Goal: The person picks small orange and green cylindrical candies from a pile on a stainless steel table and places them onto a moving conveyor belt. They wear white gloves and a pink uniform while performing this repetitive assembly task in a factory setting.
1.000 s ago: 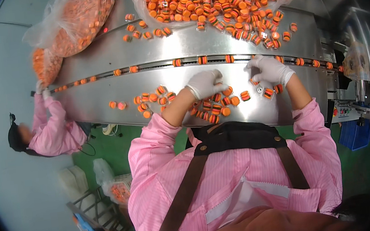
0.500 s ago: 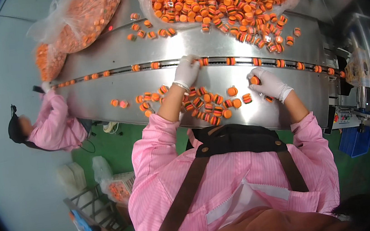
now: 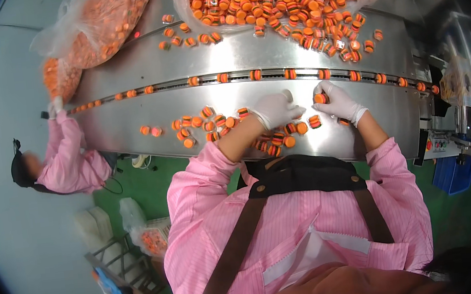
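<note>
My right hand (image 3: 340,104), in a white glove, pinches a burger-shaped candy (image 3: 320,98) between thumb and fingers, just on the near side of the conveyor channel (image 3: 239,77). To its left, my gloved left hand (image 3: 278,110) is lowered over the loose burger-shaped candies (image 3: 274,141) on the near part of the table, its fingers bent together and pointing right. What lies under its fingertips is hidden. Orange candies with red and green layers stand in a spaced row along the channel. One loose candy (image 3: 314,121) lies between my hands, nearer to me.
A large open clear bag (image 3: 181,2) spills candies onto the far side of the steel table (image 3: 179,60). Another filled bag (image 3: 109,30) lies far left. A co-worker in pink (image 3: 71,154) reaches to the channel's left end. A machine (image 3: 461,86) stands at the right end.
My left hand has come off the channel and moved toward me and right, over the loose candies. The candies in the channel have shifted. My right hand still holds its candy, slightly farther from me.
</note>
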Demonstrator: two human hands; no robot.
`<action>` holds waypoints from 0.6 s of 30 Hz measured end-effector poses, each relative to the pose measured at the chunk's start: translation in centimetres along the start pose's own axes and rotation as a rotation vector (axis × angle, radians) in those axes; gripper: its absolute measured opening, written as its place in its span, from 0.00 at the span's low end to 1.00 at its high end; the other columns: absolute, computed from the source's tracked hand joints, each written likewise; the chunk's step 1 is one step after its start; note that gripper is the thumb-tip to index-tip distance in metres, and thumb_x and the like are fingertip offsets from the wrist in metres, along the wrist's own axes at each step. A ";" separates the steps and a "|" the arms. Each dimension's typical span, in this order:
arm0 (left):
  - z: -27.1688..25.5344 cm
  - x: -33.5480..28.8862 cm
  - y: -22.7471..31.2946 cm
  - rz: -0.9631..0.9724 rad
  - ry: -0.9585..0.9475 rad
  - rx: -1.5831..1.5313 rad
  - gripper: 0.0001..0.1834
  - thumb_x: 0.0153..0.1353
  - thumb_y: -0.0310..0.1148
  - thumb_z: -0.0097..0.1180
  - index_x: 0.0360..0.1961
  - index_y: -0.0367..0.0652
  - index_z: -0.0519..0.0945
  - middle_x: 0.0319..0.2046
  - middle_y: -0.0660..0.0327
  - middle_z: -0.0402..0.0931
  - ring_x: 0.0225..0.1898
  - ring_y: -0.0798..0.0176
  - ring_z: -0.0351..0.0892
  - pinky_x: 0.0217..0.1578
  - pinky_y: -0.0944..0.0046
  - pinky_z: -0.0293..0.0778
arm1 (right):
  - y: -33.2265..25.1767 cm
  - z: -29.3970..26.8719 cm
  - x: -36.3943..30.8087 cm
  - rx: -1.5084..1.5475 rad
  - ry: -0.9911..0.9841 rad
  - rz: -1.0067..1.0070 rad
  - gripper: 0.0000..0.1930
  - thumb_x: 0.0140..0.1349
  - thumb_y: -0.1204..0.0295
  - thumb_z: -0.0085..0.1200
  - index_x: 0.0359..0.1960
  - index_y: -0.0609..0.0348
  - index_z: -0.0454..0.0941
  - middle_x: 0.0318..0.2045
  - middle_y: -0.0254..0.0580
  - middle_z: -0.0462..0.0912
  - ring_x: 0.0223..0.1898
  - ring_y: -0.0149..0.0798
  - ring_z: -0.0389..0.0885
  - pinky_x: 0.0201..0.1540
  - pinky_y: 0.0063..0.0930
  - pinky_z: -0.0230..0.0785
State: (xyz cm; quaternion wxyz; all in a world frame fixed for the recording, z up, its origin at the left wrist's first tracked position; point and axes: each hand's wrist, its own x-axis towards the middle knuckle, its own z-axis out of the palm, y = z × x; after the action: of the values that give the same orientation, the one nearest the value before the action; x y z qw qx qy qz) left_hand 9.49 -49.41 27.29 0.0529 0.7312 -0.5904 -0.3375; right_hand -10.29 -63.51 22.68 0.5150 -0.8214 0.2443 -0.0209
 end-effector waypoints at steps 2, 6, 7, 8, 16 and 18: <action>1.0 -0.1 1.2 0.029 -0.037 0.081 0.26 0.60 0.54 0.52 0.40 0.37 0.75 0.28 0.45 0.80 0.36 0.45 0.81 0.39 0.51 0.74 | 0.0 -0.1 0.0 0.050 -0.011 0.036 0.17 0.54 0.65 0.64 0.35 0.56 0.67 0.31 0.40 0.74 0.32 0.36 0.75 0.38 0.31 0.70; 2.4 0.2 0.0 0.131 0.054 0.002 0.17 0.61 0.44 0.51 0.39 0.40 0.76 0.30 0.49 0.79 0.36 0.45 0.80 0.40 0.52 0.74 | 0.7 0.3 -0.1 -0.039 0.066 -0.128 0.16 0.54 0.65 0.64 0.34 0.55 0.68 0.30 0.39 0.75 0.30 0.34 0.75 0.35 0.29 0.70; 2.4 0.2 -0.5 0.172 0.101 -0.046 0.15 0.61 0.42 0.52 0.39 0.41 0.76 0.30 0.49 0.79 0.36 0.45 0.80 0.40 0.53 0.74 | 1.0 0.4 0.0 -0.018 0.058 -0.111 0.16 0.54 0.65 0.64 0.34 0.55 0.68 0.30 0.39 0.75 0.30 0.34 0.75 0.35 0.29 0.70; 1.9 0.2 -1.1 0.179 0.214 -0.097 0.14 0.60 0.40 0.52 0.40 0.42 0.77 0.31 0.50 0.79 0.37 0.46 0.80 0.41 0.53 0.74 | 1.2 0.4 -0.1 0.002 0.054 -0.092 0.16 0.54 0.65 0.64 0.34 0.55 0.68 0.31 0.38 0.75 0.31 0.34 0.75 0.36 0.29 0.70; -5.7 -0.8 -14.5 -0.302 0.818 -0.267 0.12 0.59 0.31 0.50 0.41 0.44 0.83 0.41 0.48 0.80 0.44 0.49 0.79 0.47 0.56 0.74 | 0.3 0.4 -0.1 0.044 0.035 -0.044 0.16 0.54 0.65 0.64 0.34 0.56 0.68 0.32 0.39 0.76 0.34 0.37 0.76 0.41 0.30 0.70; -6.2 -0.9 -16.1 -0.403 0.687 -0.276 0.11 0.60 0.32 0.50 0.40 0.44 0.83 0.40 0.49 0.81 0.43 0.49 0.80 0.47 0.56 0.74 | 0.4 0.3 -0.1 0.017 0.030 -0.053 0.16 0.54 0.65 0.64 0.34 0.56 0.68 0.33 0.39 0.76 0.35 0.37 0.77 0.42 0.30 0.70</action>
State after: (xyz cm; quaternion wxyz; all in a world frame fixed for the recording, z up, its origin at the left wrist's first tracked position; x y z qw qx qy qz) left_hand 26.21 -45.79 24.75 0.2771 0.8881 -0.3328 -0.1539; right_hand -10.47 -63.33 22.16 0.5174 -0.8228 0.2300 -0.0487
